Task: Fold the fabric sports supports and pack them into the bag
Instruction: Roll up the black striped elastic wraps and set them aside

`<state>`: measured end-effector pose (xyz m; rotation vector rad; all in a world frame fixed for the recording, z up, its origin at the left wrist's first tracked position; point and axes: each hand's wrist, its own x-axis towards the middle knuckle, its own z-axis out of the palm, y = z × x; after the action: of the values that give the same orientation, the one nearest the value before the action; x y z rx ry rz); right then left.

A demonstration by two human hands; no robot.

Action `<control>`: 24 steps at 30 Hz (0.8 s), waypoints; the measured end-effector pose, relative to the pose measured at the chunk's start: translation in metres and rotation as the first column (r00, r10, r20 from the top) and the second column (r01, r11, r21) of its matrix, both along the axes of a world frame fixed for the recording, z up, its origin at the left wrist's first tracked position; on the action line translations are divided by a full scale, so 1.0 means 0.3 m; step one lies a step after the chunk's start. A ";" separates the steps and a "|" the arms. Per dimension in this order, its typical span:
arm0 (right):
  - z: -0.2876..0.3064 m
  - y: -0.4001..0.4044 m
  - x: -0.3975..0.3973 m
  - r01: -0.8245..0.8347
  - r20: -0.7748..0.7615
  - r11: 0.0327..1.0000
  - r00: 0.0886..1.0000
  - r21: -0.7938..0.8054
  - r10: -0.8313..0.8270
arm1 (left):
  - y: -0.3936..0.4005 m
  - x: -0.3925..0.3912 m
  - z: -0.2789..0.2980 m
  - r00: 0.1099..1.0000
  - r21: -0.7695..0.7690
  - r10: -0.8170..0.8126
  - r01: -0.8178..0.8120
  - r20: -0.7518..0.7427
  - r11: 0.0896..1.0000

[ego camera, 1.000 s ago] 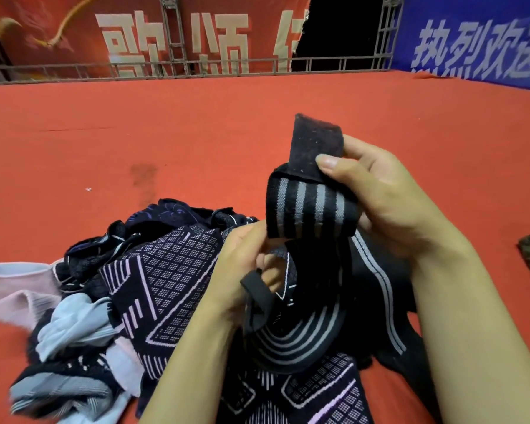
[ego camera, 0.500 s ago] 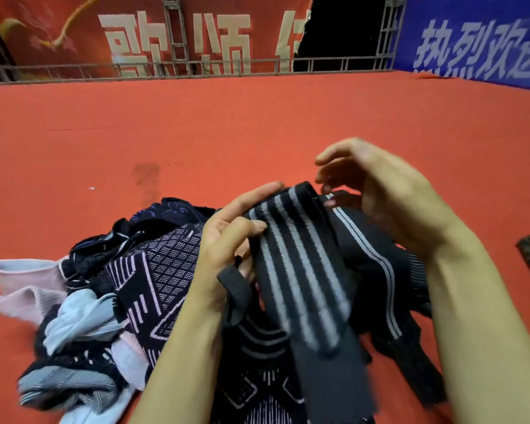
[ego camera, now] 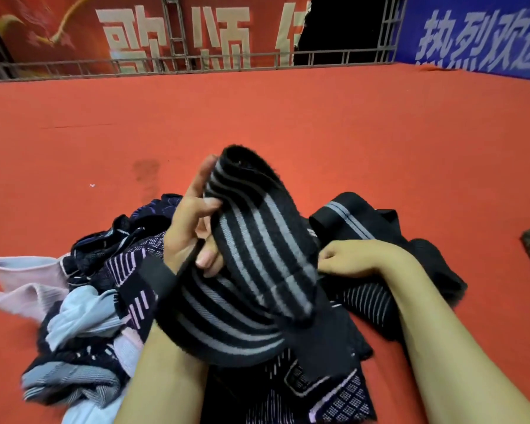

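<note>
Setting: a red carpeted floor [ego camera: 318, 117] runs back to a metal railing [ego camera: 196, 64], with a red banner [ego camera: 74, 29] and a blue banner [ego camera: 478, 35] behind it.

Task thing: a black wrap with grey stripes [ego camera: 257, 249], a long elastic band, is raised above the heap. Its upper end is doubled over into a rounded fold, and the rest curves down in a loop toward the person.

Left grip: the left hand [ego camera: 193, 228] has thumb and fingers curled round the left edge of the wrap, clamped on it just below the fold. A plain black strap end [ego camera: 159, 280] hangs by the wrist.

Right grip: the right hand [ego camera: 349, 258] lies low, to the right of the wrap, fingers curled. It touches dark fabric there, but whether it pinches the wrap's edge or the cloth beneath I cannot tell.

Long axis: from the left grip the wrap runs up and away to the fold, then down and toward the body, so the free tail lies below both grips.

Nearer hand: the left one already holds the wrap; the right looks best placed to bring the tail up, in my judgement.

Heap: patterned dark supports [ego camera: 129, 270] and pale ones [ego camera: 28, 286] lie left of the left grip; another black band [ego camera: 349, 218] lies beyond the right grip.

Bag: not identifiable in view.

Stage: folding under way, packing not yet begun, as I read it.
</note>
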<state>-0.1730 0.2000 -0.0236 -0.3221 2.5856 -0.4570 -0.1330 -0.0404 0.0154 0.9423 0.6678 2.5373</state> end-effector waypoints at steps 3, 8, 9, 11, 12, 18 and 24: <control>0.065 0.009 0.046 -0.095 -0.048 0.991 0.995 -0.095 0.091 | 0.043 0.008 0.031 0.929 -0.272 0.340 -0.292 0.149 0.917; 0.250 -0.016 0.117 -0.055 -0.450 0.824 0.857 -0.564 -0.252 | 0.104 0.038 0.012 0.899 -0.314 0.416 -0.360 0.134 0.879; 0.287 -0.020 0.146 -0.061 -0.411 0.733 0.858 -0.677 -0.309 | 0.102 0.041 0.023 0.893 -0.321 0.427 -0.366 0.144 0.874; 0.342 -0.027 0.209 -0.100 -0.353 0.681 0.903 -0.725 -0.243 | 0.093 0.036 0.026 0.904 -0.284 0.408 -0.361 0.129 0.888; 0.357 -0.032 0.234 -0.122 -0.358 0.745 0.919 -0.655 -0.164 | 0.088 0.032 0.025 0.906 -0.277 0.404 -0.359 0.127 0.891; 0.376 -0.041 0.279 -0.157 -0.358 0.879 0.933 -0.450 -0.017 | 0.065 0.030 0.054 0.848 -0.362 0.522 -0.459 0.095 0.811; 0.388 -0.032 0.292 -0.147 -0.217 0.646 0.976 -0.749 -0.030 | 0.048 0.039 0.034 0.865 -0.345 0.500 -0.479 -0.032 0.807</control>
<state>-0.0853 0.1903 0.0928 -0.7723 2.4131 -1.5814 -0.1214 -0.0259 0.0257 0.6202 1.4433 2.7180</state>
